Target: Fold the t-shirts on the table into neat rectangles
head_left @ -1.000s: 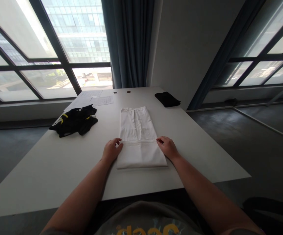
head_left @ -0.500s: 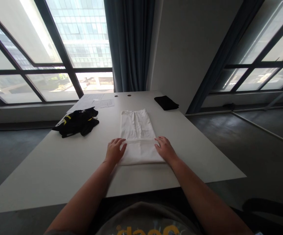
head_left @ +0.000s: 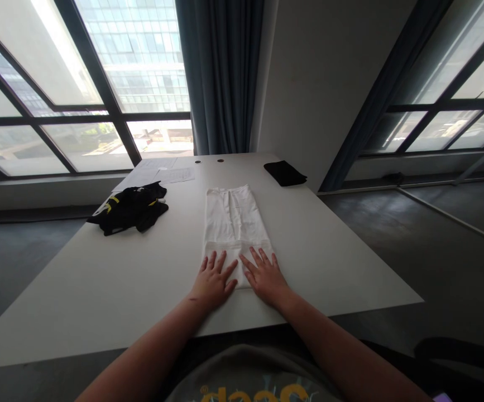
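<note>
Head view: left hand (head_left: 214, 279) and right hand (head_left: 265, 276), fingers spread, rest on white folded garment (head_left: 235, 215).

We see strong daylight pouring through the big windows (head_left: 153, 67) at left, where the panes glare almost white and the view outside washes out. The wall (head_left: 317, 84) and the floor at right sink into dimness. Our white table (head_left: 141, 290) looks muted and greyish, brighter toward its far end. We find the focus a little soft throughout, and the wide lens stretches and slants shapes toward the edges.
</note>
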`<state>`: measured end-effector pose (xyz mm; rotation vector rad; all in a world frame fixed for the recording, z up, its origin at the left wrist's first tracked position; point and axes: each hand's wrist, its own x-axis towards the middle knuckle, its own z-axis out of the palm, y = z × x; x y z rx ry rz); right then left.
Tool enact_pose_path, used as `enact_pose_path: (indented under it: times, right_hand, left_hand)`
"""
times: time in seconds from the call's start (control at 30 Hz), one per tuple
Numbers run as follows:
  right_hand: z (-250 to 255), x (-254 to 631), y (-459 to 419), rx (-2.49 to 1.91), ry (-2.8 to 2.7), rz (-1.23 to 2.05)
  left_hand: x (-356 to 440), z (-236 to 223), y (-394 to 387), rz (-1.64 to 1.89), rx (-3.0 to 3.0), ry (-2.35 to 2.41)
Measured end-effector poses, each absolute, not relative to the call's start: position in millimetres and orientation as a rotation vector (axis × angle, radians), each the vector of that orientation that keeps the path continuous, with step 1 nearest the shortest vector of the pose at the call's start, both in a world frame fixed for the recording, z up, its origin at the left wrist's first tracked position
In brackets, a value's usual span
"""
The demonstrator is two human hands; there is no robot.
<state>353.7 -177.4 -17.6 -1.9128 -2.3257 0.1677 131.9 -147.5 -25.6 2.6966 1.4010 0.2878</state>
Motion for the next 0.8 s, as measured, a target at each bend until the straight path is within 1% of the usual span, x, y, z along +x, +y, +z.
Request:
enact_pose_path:
  times: [0.17, 0.3, 0.37, 0.5, 0.8]
  right_hand:
    - [-10, 350, -173, -1.960, -2.322, 0.230]
    - [-2, 344, -158, -1.941, -2.322, 0.299]
    - [0, 340, -149, -1.888, -2.348, 0.325]
    - [-3, 332, -139, -1.841, -2.373, 0.351]
    - [-4, 331, -142, -1.809, -2.381, 0.339]
  left_hand:
    - [126, -28, -160, 0.378, 2.623, 1.502]
    - [113, -21, -137, 0.517, 2.406, 1.752]
    - [108, -15, -119, 0.528, 2.305, 1.862]
    - [105, -9, -90, 0.504, 2.271, 1.898]
    - [112, -11, -57, 0.628, 2.223, 1.903]
